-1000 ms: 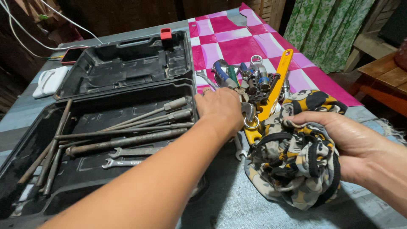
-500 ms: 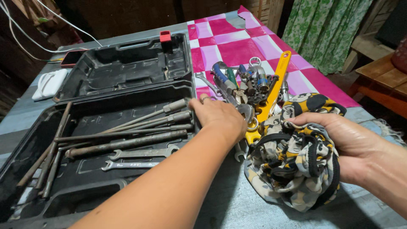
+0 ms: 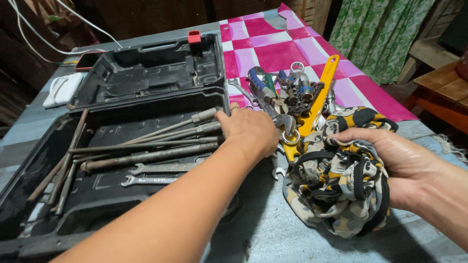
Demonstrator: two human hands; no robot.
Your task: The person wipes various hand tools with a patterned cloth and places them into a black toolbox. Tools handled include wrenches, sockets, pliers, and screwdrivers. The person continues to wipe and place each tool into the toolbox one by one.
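My left hand (image 3: 249, 130) reaches across to the right wall of an open black tool case (image 3: 146, 73). Its back faces up and its fingers curl down out of sight, with the thumb at the heads of several long steel rods (image 3: 146, 157) in the case. Two flat wrenches (image 3: 161, 168) lie below the rods. Just beyond my left hand is a pile of sockets, pliers and wrenches (image 3: 292, 90) with a long yellow tool (image 3: 321, 87) across it. My right hand (image 3: 395, 160) grips a bunched yellow, black and grey patterned cloth (image 3: 336, 185) resting on the table.
A pink and white checked tablecloth (image 3: 273, 48) covers the far part of the table. A white object (image 3: 61, 90) and a phone (image 3: 87, 61) lie beyond the case on the left. A green curtain (image 3: 375, 34) and wooden furniture (image 3: 443, 92) stand at the right.
My left hand has drawn back from the tool pile to the left, toward the case's right wall. My right hand and the cloth have stayed put.
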